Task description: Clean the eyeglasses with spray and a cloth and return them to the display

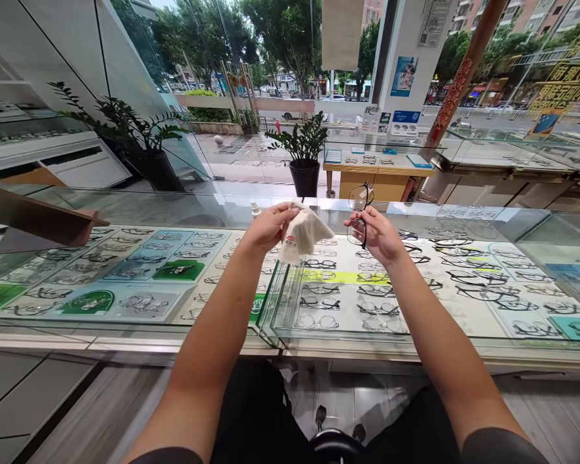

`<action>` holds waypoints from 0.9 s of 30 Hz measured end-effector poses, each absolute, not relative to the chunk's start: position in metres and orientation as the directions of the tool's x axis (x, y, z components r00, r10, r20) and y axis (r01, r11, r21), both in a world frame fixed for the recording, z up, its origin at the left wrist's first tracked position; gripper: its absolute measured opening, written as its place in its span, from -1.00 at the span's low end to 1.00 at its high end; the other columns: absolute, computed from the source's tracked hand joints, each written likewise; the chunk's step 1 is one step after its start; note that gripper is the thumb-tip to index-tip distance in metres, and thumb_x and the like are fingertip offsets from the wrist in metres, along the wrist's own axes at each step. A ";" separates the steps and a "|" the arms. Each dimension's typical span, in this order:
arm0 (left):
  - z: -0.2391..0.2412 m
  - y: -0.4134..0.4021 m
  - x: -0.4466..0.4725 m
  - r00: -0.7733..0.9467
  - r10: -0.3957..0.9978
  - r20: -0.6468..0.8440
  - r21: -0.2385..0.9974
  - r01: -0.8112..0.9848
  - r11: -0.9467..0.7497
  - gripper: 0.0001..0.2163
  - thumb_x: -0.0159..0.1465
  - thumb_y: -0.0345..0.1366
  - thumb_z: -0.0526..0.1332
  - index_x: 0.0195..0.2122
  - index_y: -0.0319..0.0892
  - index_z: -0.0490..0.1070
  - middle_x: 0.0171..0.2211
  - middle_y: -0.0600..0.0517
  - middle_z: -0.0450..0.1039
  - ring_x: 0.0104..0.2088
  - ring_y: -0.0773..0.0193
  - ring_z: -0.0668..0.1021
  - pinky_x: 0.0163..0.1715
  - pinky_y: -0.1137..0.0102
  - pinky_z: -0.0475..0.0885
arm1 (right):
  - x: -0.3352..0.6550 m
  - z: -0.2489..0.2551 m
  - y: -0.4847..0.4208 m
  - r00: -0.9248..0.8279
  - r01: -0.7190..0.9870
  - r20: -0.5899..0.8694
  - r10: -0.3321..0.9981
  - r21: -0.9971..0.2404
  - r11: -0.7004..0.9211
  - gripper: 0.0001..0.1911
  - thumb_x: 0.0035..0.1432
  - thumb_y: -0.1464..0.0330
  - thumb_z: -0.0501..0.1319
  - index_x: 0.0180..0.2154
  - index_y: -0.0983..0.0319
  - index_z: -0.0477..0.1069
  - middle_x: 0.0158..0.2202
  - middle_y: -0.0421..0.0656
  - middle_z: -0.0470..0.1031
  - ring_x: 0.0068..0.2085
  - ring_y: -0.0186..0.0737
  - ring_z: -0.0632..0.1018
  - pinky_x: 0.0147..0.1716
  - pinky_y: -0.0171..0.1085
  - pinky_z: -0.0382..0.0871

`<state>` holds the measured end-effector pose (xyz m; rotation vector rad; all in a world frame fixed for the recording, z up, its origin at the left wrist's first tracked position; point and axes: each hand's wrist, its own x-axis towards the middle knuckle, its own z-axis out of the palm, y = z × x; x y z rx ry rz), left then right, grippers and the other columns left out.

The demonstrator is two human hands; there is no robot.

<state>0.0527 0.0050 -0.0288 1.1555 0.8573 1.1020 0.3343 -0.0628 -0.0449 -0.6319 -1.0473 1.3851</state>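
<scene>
My left hand [269,227] pinches a cream-coloured cleaning cloth [305,231] by its upper edge, and the rest hangs down in folds with some red lettering. To its right, my right hand [377,233] grips a pair of dark-framed eyeglasses [357,233] by the middle. The eyeglasses are turned on end, one lens above the fingers and one below. Cloth and eyeglasses are apart. Both hands are raised over the glass display counter [280,345].
Rows of eyeglasses [321,301] lie inside the counter. A small white bottle [255,209] stands on the glass beyond my left hand. Farther off are a potted plant [304,174], a wooden display table [381,183] and large windows. A brown wooden stand [43,209] is at left.
</scene>
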 end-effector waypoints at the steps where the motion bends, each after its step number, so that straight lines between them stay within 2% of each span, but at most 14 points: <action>1: -0.030 0.004 0.053 0.246 0.968 0.040 0.984 -0.179 0.005 -0.70 0.09 -0.22 0.61 -0.24 -0.21 0.62 -0.40 0.06 0.56 -0.49 0.39 0.50 -0.50 0.51 0.39 | 0.334 -0.045 -0.063 -0.128 -0.474 0.219 0.967 -0.870 0.134 -0.55 0.07 0.09 0.60 -0.29 0.11 0.40 -0.16 -0.23 0.63 -0.05 -0.19 0.72 -0.28 -0.37 0.56; 4: -0.030 0.000 0.052 0.256 0.966 0.036 0.997 -0.080 -0.016 -0.67 0.13 -0.08 0.59 -0.23 -0.14 0.59 -0.45 0.10 0.50 -0.51 0.38 0.47 -0.54 0.50 0.34 | 0.335 -0.045 -0.063 -0.136 -0.480 0.222 0.966 -0.867 0.132 -0.55 0.07 0.09 0.61 -0.28 0.12 0.41 -0.16 -0.24 0.63 -0.05 -0.18 0.73 -0.29 -0.37 0.57; 8: -0.032 -0.007 0.054 0.512 0.852 -0.112 0.992 0.106 0.067 -0.65 0.13 -0.04 0.59 -0.21 -0.11 0.58 -0.45 0.07 0.51 -0.53 0.35 0.46 -0.59 0.48 0.26 | 0.334 -0.044 -0.064 -0.163 -0.495 0.222 0.961 -0.861 0.115 -0.56 0.08 0.12 0.61 -0.30 0.12 0.41 -0.15 -0.23 0.66 -0.06 -0.19 0.73 -0.30 -0.38 0.57; 10: -0.034 -0.010 0.058 0.627 0.765 -0.147 0.983 0.176 0.045 -0.67 0.11 -0.10 0.60 -0.23 -0.12 0.59 -0.43 0.04 0.54 -0.52 0.32 0.49 -0.58 0.46 0.27 | 0.334 -0.043 -0.066 -0.211 -0.495 0.203 0.956 -0.866 0.074 -0.57 0.10 0.13 0.61 -0.31 0.13 0.41 -0.03 -0.20 0.70 -0.07 -0.20 0.74 -0.33 -0.38 0.56; 13: -0.038 -0.011 0.064 0.706 0.688 -0.166 0.972 0.235 -0.007 -0.68 0.06 -0.15 0.61 -0.28 -0.13 0.58 -0.49 0.05 0.51 -0.54 0.28 0.51 -0.58 0.43 0.27 | 0.334 -0.044 -0.068 -0.334 -0.452 0.145 0.931 -0.892 -0.023 -0.59 0.12 0.14 0.60 -0.32 0.16 0.42 0.20 -0.10 0.67 -0.09 -0.21 0.76 -0.35 -0.40 0.56; 15: -0.040 -0.009 0.066 0.727 0.661 -0.184 0.967 0.256 -0.013 -0.65 0.03 -0.16 0.63 -0.27 -0.14 0.56 -0.50 0.06 0.50 -0.55 0.28 0.50 -0.59 0.42 0.27 | 0.334 -0.046 -0.068 -0.414 -0.403 0.103 0.904 -0.912 -0.080 -0.60 0.12 0.16 0.61 -0.32 0.17 0.44 0.22 -0.05 0.66 -0.10 -0.19 0.77 -0.31 -0.38 0.59; 17: -0.042 -0.007 0.065 0.731 0.656 -0.185 0.971 0.240 0.006 -0.60 0.02 -0.15 0.63 -0.24 -0.14 0.52 -0.50 0.08 0.48 -0.56 0.31 0.48 -0.60 0.44 0.24 | 0.333 -0.049 -0.067 -0.464 -0.366 0.070 0.883 -0.923 -0.120 -0.60 0.12 0.18 0.62 -0.32 0.18 0.45 0.16 -0.02 0.70 -0.13 -0.18 0.78 -0.28 -0.36 0.60; 22: -0.040 -0.005 0.061 0.719 0.683 -0.131 0.987 0.162 0.019 -0.54 0.10 -0.08 0.61 -0.16 -0.10 0.41 -0.60 0.21 0.29 -0.65 0.43 0.27 -0.65 0.48 0.04 | 0.328 -0.054 -0.066 -0.503 -0.344 0.050 0.863 -0.928 -0.147 -0.61 0.07 0.18 0.65 -0.33 0.19 0.50 0.03 -0.02 0.75 -0.14 -0.17 0.77 -0.18 -0.30 0.61; 27: -0.038 -0.010 0.063 0.788 0.598 -0.145 0.987 0.160 0.028 -0.51 0.13 -0.05 0.61 -0.14 -0.10 0.37 -0.59 0.19 0.33 -0.63 0.42 0.28 -0.63 0.48 0.04 | 0.323 -0.056 -0.066 -0.527 -0.309 0.033 0.849 -0.938 -0.156 -0.61 0.01 0.17 0.68 -0.34 0.20 0.56 -0.33 -0.16 0.69 -0.22 -0.18 0.74 -0.20 -0.28 0.62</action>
